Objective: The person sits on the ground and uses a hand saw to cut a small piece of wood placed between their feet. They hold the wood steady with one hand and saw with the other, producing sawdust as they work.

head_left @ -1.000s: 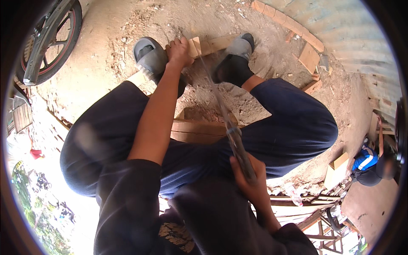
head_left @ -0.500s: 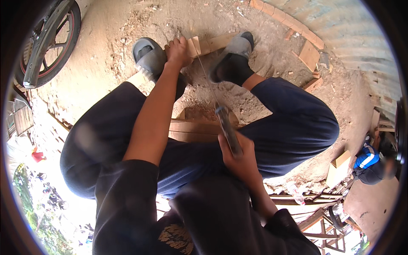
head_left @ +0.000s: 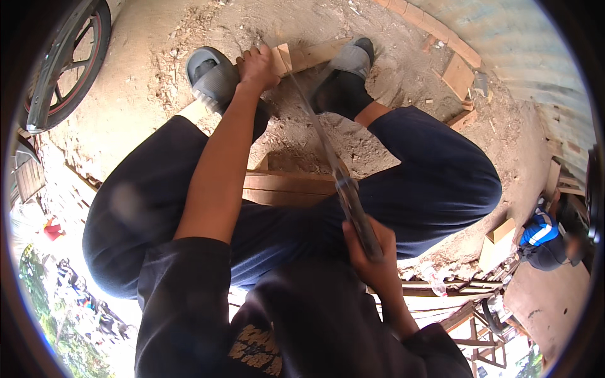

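My left hand [head_left: 257, 68] grips a small pale wood piece [head_left: 281, 60] on a longer plank [head_left: 321, 52] lying between my two sandaled feet. In my right hand [head_left: 368, 246] is the dark handle of a long, thin hand saw [head_left: 318, 129], held low in front of my body. The blade slants away from me, its far end at the wood just right of my left fingers. Below the blade, between my bent legs, is a wooden board [head_left: 283, 188].
A wheel [head_left: 69, 75] stands at upper left. Bricks [head_left: 428, 24] and wood scraps [head_left: 457, 79] lie along a corrugated metal wall [head_left: 535, 57] at right. A person [head_left: 542, 242] in blue and black is at far right, near a plastic bottle [head_left: 435, 283] and stacked wooden pieces [head_left: 479, 337].
My right hand and the saw moved forward, then came back toward my body. My left hand stays on the wood; it and my feet appear slightly higher in view.
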A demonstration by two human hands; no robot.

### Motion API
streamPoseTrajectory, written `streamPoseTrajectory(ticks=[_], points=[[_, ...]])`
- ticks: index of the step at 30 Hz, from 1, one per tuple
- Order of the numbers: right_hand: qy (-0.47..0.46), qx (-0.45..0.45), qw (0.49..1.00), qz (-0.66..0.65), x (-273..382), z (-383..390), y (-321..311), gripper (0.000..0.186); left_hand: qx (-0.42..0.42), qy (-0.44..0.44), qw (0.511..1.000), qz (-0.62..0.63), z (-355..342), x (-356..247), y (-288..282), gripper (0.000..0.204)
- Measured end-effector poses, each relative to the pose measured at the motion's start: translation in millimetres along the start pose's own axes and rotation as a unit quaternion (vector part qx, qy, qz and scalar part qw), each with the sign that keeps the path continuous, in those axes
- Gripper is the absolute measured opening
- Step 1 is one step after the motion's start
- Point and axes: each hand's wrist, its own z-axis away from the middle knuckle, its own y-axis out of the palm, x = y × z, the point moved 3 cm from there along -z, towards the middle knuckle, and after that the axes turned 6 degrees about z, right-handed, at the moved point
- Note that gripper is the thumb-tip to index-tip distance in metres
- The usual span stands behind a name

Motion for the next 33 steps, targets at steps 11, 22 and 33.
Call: streamPoseTrajectory(ticks=[11, 22, 33], points=[[0.037, 0.017, 0.999, 0.007, 8.4, -8.4, 9.6, 0.016, -0.016, 0.001, 1.0, 0.006, -1.7, 2.4, 3.2, 0.074], [0.041, 0.033, 0.999, -0.008, 10.3, -27.5, 23.8, 0.021, -0.033, 0.006, 0.999, 0.014, -7.1, 12.8, 15.3, 0.074], [0.05, -0.003, 0.999, -0.021, 5.8, -4.2, 18.0, 0.02, -0.021, 0.003, 1.0, 0.005, 0.0, -4.5, 7.3, 0.072]])
